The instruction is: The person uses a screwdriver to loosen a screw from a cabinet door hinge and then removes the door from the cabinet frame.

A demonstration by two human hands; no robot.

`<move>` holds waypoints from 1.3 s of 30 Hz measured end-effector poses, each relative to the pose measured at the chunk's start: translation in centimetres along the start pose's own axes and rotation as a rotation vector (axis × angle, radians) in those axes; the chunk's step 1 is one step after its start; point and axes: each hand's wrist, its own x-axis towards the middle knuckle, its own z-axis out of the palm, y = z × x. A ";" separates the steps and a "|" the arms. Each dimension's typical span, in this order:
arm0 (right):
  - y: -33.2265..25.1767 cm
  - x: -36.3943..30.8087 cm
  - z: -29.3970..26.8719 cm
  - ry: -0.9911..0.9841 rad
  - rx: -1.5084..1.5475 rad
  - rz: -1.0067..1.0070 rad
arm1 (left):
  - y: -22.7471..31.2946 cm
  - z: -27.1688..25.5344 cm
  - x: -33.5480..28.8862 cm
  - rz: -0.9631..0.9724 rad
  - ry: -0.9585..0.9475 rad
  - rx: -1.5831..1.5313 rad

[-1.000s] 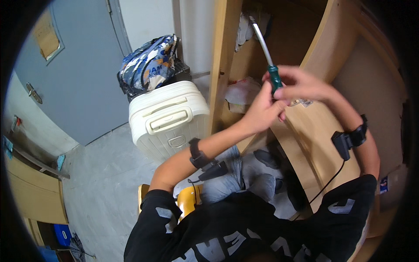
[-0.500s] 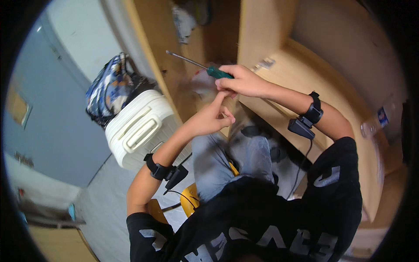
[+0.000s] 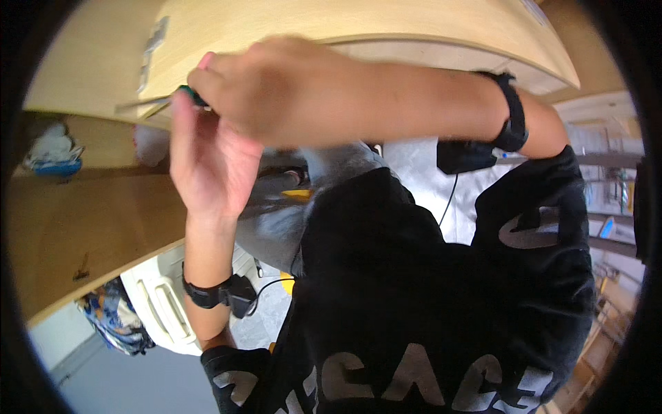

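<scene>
My right hand is closed round the dark green handle of a screwdriver. Its thin metal shaft points left, blurred by motion, across the lower edge of a light wooden cabinet panel. Just below, my left hand is raised with its palm showing and one digit stretched up beside the screwdriver handle. Its other fingers are partly hidden behind my right hand, so whether it touches the tool I cannot tell. A metal hinge sits on the wooden panel above the shaft.
An open wooden compartment on the left holds a white and blue bundle. Below it are a white suitcase and a patterned backpack. Metal racks stand at the right. Black straps with small boxes and cables circle both forearms.
The view has swung round to the right. Both hands have gone up and left in the picture, my right forearm now crossing over above the left, with the screwdriver still in my right hand.
</scene>
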 end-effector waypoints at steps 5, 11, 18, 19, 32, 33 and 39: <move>3.0 -7.2 -0.4 -0.180 0.584 0.147 | -1.7 -4.1 0.9 -0.011 0.137 0.392; 9.6 -27.0 8.4 -0.626 0.049 0.622 | 3.7 -9.9 -3.3 0.093 0.262 0.401; 13.2 -39.9 22.3 -1.017 -0.045 0.666 | 5.4 -14.3 -7.8 0.162 0.478 0.521; 13.1 -42.1 22.3 -1.065 -0.055 0.673 | 5.3 -14.8 -8.5 0.141 0.481 0.509; 16.9 -46.3 17.7 -1.305 -0.082 0.493 | 4.2 -17.0 -12.5 0.173 0.481 0.532; 16.9 -44.8 17.6 -1.330 -0.063 0.432 | 4.2 -16.3 -13.1 0.174 0.484 0.569; 14.8 -25.8 12.8 -1.076 -0.020 -0.018 | 2.6 -13.3 -12.7 0.262 0.421 0.645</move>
